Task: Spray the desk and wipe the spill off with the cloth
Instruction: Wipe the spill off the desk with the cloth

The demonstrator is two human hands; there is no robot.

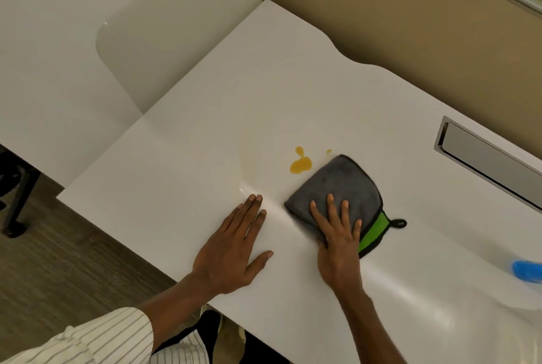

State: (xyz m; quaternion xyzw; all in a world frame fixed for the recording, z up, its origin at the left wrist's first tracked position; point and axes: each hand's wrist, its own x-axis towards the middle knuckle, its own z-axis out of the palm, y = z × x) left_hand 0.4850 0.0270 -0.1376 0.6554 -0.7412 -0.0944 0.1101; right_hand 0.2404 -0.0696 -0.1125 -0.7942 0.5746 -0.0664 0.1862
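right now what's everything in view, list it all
desk: one, white, fills the middle of the view
spill: one main orange-yellow puddle with a small drop to its right, mid-desk, just left of the cloth's far corner
cloth: one, grey with black edging, a green strip and a black loop, folded flat on the desk
cable slot: one, grey metal, set in the desk at right
blue object: one, cut off at the right edge, blurred, cannot tell what it is
partition: one, tan, behind the desk
neighbouring desk: one, white, at left
left hand: flat on the bare desk, striped sleeve
right hand: flat, pressing the cloth's near part
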